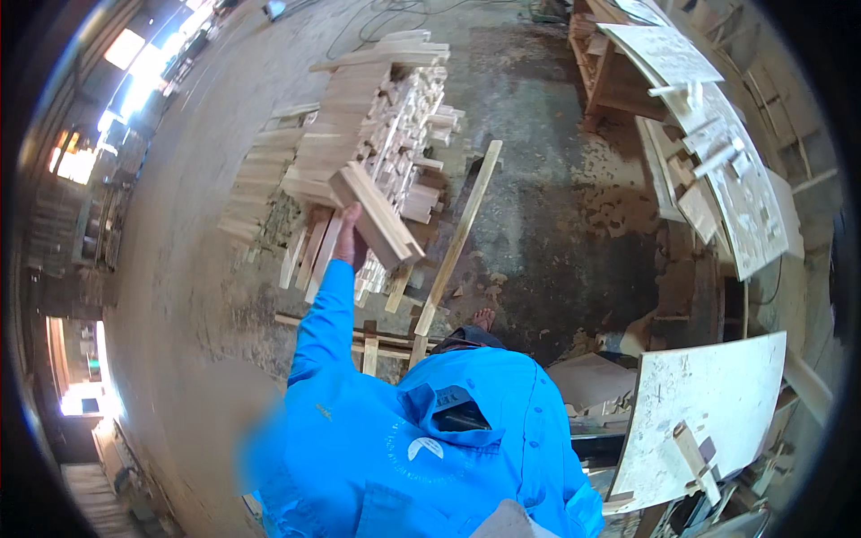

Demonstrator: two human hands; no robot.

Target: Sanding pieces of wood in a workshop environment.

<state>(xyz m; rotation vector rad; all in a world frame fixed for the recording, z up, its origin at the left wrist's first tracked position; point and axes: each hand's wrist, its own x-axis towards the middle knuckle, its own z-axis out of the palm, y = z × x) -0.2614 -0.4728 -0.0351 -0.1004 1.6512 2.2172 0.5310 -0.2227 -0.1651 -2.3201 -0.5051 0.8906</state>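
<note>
My left hand (350, 240), reaching forward from a blue sleeve (325, 309), is closed round the near side of a small bundle of pale wooden boards (372, 213). The boards lie flat against each other, tilted down toward the right. Just beyond and beneath them is a large stack of wooden boards (345, 117), with many uneven ends on its right side. The bundle hides part of that stack, and most of my fingers are behind the wood. My right hand does not show; only a blue sleeve appears low at the right.
A long wooden strip (462, 233) slants beside the stack, near my bare foot (484, 318). At the right stand a long worktable (758, 202) with wood pieces and a pale panel surface (708, 394) bearing offcuts. Cables (377, 22) lie on the far floor.
</note>
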